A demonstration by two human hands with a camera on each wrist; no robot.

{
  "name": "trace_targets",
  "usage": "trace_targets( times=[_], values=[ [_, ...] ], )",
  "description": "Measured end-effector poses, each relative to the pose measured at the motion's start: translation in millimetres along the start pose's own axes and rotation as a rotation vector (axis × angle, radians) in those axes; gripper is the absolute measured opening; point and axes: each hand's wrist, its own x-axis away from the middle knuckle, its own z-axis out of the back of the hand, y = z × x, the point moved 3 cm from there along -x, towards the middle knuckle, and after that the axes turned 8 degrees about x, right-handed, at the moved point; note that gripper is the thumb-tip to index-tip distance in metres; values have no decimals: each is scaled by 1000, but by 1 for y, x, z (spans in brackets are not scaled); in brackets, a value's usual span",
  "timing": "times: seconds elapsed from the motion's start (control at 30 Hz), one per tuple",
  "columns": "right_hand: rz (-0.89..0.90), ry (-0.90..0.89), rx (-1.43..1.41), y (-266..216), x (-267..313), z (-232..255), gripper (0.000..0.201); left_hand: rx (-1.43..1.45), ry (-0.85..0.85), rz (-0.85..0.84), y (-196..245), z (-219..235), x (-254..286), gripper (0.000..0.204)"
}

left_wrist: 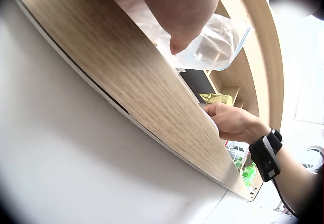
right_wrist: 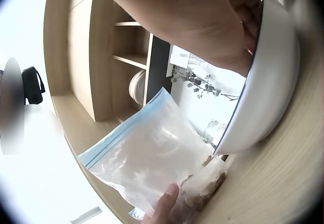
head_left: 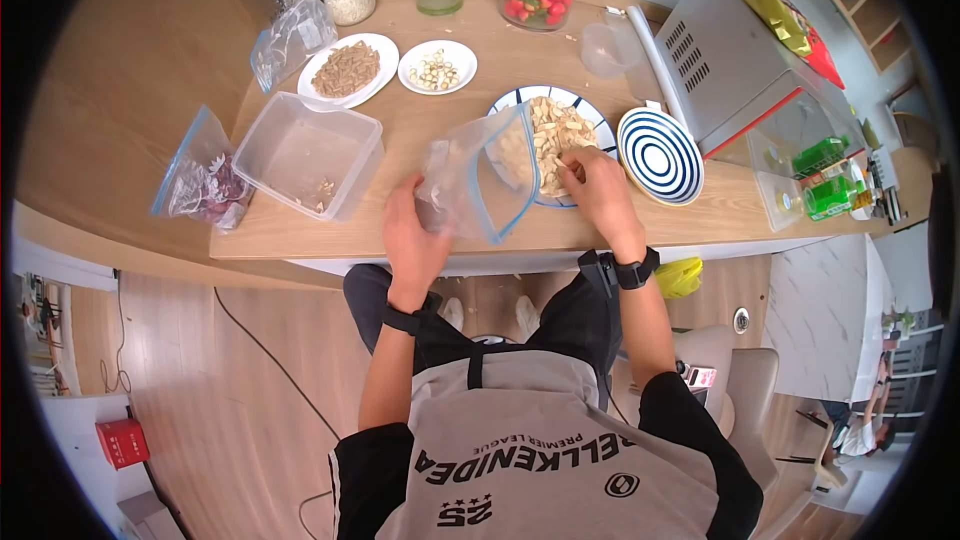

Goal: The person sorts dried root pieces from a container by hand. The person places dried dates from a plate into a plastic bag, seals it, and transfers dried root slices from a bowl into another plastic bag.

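Note:
A clear zip bag (head_left: 465,180) with a blue-edged mouth leans over the left rim of a blue-and-white bowl (head_left: 508,100) heaped with pale sliced pieces (head_left: 555,130). The left hand (head_left: 412,245) grips the bag's lower left part; the right wrist view shows its thumb (right_wrist: 167,198) against the bag (right_wrist: 147,153), with some brownish pieces inside. Over the bowl, the right hand (head_left: 603,198) has bent fingers pinching at the pale pieces. In the right wrist view, the bowl's wall (right_wrist: 276,77) hides the fingertips of the right hand (right_wrist: 197,21).
Left of the bag stand an open plastic container (head_left: 360,165), a bag of purplish pieces (head_left: 215,190), a plate of brown pieces (head_left: 347,70) and a small plate of round pieces (head_left: 438,68). A striped plate (head_left: 660,155) lies right of the bowl, near a grey appliance (head_left: 715,50).

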Motion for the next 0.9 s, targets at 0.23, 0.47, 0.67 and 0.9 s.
trace_targets(
  times=[0.23, 0.47, 0.67, 0.9],
  values=[
    [-2, 235, -164, 3, 4, 5, 13, -15, -22, -15, 0, 0, 0, 65],
    [-120, 273, -229, -9, 12, 23, 10, -25, -1, -22, -2, 0, 1, 64],
    [-8, 846, -627, -48, 37, 88, 15, -16, 2, -28, 1, 0, 0, 64],
    [234, 473, -288, -69, 32, 81, 14, -15, 2, -15, -1, 0, 0, 64]
  ],
)
